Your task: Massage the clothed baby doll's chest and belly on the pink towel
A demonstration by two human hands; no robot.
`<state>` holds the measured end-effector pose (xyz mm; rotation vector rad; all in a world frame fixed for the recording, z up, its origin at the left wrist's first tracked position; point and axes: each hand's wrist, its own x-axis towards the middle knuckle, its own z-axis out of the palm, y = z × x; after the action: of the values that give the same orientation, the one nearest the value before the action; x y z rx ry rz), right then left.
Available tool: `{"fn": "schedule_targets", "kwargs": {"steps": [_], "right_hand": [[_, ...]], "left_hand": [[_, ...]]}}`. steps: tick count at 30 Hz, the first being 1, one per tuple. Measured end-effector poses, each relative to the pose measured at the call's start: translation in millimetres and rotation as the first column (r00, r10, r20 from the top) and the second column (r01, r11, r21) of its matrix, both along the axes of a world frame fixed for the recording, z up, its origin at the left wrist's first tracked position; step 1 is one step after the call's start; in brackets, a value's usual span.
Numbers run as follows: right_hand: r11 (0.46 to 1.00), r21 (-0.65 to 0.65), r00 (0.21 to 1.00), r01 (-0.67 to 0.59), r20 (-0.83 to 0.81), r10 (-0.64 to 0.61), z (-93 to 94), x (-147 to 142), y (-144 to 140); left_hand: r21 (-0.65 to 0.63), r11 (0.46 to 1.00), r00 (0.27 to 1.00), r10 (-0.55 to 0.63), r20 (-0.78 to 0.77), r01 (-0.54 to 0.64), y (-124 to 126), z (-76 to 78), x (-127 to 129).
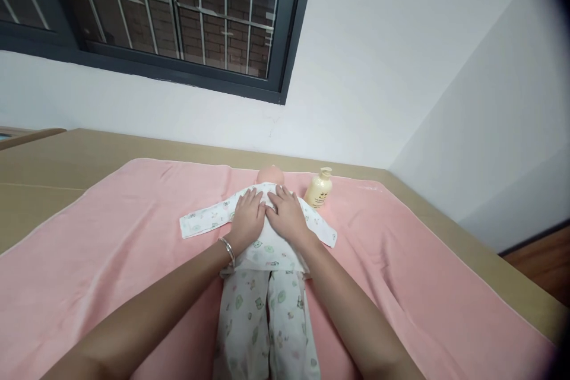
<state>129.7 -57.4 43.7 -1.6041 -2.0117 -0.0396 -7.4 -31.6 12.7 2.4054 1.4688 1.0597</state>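
A baby doll [270, 174] lies on its back on a pink towel [111, 231], head away from me, dressed in a white printed top [202, 221] and matching trousers [267, 320]. My left hand [247, 214], with a silver bracelet on the wrist, rests flat on the doll's chest, fingers spread. Right beside it, my right hand [287, 212] also lies flat on the chest. Neither hand grips anything. The doll's sleeves spread out to both sides.
A cream lotion bottle [319, 188] with a pump stands on the towel just right of the doll's head. The towel covers a tan surface [53, 166] against a white wall. A barred dark window [178, 12] is above left. The surface's edge runs along the right.
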Motion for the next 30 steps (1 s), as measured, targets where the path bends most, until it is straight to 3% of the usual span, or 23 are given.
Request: {"fn": "schedule_targets", "kwargs": {"steps": [3, 5, 8, 10, 12, 14, 16, 18, 25, 27, 30], "right_hand": [[0.992, 0.042, 0.987, 0.123, -0.112, -0.118, 19.2, 29, 5], [0.972, 0.079, 0.954, 0.223, -0.222, -0.201, 33.6, 56, 7], [0.959, 0.146, 0.941, 0.243, -0.274, -0.197, 48.1, 94, 8], [0.971, 0.167, 0.962, 0.171, -0.242, -0.128, 50.7, 112, 9], [0.983, 0.142, 0.971, 0.116, -0.222, -0.083, 48.3, 123, 10], [0.990, 0.089, 0.974, 0.111, -0.208, -0.090, 43.0, 127, 14], [0.991, 0.027, 0.979, 0.130, -0.164, -0.124, 37.5, 129, 17], [0.987, -0.018, 0.982, 0.162, -0.097, -0.163, 33.7, 129, 19], [0.950, 0.044, 0.948, 0.309, 0.070, -0.311, 37.2, 117, 17], [0.944, 0.053, 0.944, 0.324, 0.048, -0.327, 40.6, 114, 15], [0.947, 0.052, 0.947, 0.318, 0.022, -0.319, 45.6, 114, 12]], "left_hand": [[-0.065, 0.998, 0.991, 0.003, -0.131, -0.011, -20, 15.8, 2], [-0.149, 0.988, 0.989, -0.059, -0.139, 0.038, -32, 31.8, 5], [-0.321, 0.907, 0.961, -0.240, 0.138, 0.273, -38, 60.2, 18], [-0.393, 0.795, 0.838, -0.247, 0.486, 0.462, -32, 78.1, 34], [-0.452, 0.638, 0.635, -0.076, 0.769, 0.623, -21, 92.7, 54], [-0.473, 0.463, 0.458, 0.153, 0.876, 0.750, -9, 103.5, 76], [-0.439, 0.349, 0.350, 0.291, 0.890, 0.828, 2, 110.4, 95], [-0.397, 0.315, 0.277, 0.363, 0.890, 0.862, 13, 113.5, 112], [-0.308, 0.326, 0.107, 0.511, 0.853, 0.894, 47, 106.0, 142], [-0.305, 0.309, 0.112, 0.513, 0.851, 0.901, 46, 103.2, 141], [-0.333, 0.267, 0.176, 0.477, 0.861, 0.904, 34, 99.3, 129]]}}
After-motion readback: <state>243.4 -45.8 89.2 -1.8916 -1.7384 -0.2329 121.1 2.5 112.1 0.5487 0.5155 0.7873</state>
